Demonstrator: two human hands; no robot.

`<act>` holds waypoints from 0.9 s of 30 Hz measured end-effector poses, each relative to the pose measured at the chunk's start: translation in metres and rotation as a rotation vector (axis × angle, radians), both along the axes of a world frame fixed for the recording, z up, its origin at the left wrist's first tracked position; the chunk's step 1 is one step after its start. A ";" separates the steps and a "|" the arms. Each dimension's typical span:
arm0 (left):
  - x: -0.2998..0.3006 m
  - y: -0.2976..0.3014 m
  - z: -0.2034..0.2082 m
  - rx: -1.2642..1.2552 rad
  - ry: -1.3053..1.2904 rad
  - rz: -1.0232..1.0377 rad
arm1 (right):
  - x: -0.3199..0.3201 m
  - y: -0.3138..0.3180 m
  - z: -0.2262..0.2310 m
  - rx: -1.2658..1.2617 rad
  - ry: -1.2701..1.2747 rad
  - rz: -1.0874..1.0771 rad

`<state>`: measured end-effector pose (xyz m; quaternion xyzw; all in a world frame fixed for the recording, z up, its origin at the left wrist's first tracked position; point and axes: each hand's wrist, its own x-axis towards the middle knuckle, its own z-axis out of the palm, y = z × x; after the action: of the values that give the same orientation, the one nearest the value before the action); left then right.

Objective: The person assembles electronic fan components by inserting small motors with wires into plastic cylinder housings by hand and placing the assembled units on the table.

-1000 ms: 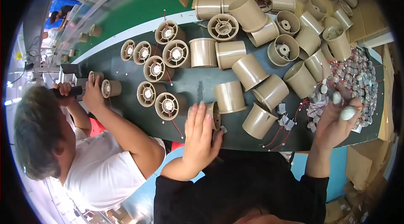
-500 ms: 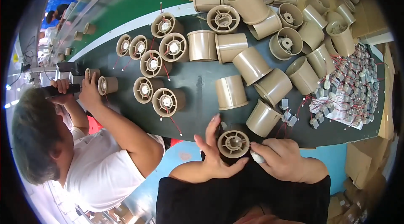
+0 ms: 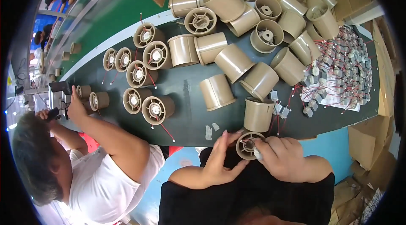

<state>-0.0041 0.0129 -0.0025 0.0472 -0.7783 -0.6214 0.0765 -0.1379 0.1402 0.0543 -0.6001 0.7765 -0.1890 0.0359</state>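
Near the table's front edge, a beige plastic cup-shaped housing (image 3: 240,149) faces up, showing its spoked inner ring. My left hand (image 3: 220,161) curls round its left side, fingers at the far rim and thumb at the near rim. On the other side my right hand (image 3: 282,157) is closed, its fingertips at the right rim and partly over the opening. A small whitish piece (image 3: 257,154) shows under those fingers; its kind is mostly hidden. Right behind stands another beige housing (image 3: 258,115), close to the held one.
Beige housings (image 3: 234,62) crowd the table's middle and back. Small motors with red wires (image 3: 347,70) are heaped at right. Several housings with white centres and red leads (image 3: 156,109) stand at left, near a co-worker's arm (image 3: 114,136). Two translucent scraps (image 3: 208,132) lie nearby.
The held housing has shifted right and my left fingers have closed in round it. My right fingers have moved over its rim. The view has shifted, and the co-worker's hands have moved.
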 end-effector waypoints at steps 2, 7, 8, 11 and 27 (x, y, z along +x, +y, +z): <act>-0.002 0.007 0.000 0.108 0.013 0.143 | 0.001 0.000 0.000 -0.003 -0.019 0.034; -0.008 0.006 0.002 -0.082 -0.009 0.209 | -0.005 -0.002 -0.006 -0.065 -0.249 0.017; -0.005 0.005 0.001 -0.058 -0.002 0.185 | -0.007 -0.002 -0.007 -0.090 -0.386 0.011; -0.004 0.004 0.001 -0.015 0.017 0.202 | -0.011 -0.001 -0.004 -0.098 -0.270 0.079; -0.001 0.002 0.006 -0.074 0.017 0.263 | -0.028 -0.009 -0.005 0.000 -0.256 0.227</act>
<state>-0.0049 0.0147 0.0033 0.1409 -0.7872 -0.5770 0.1657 -0.1663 0.1308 0.0495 -0.6551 0.6926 -0.2587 0.1558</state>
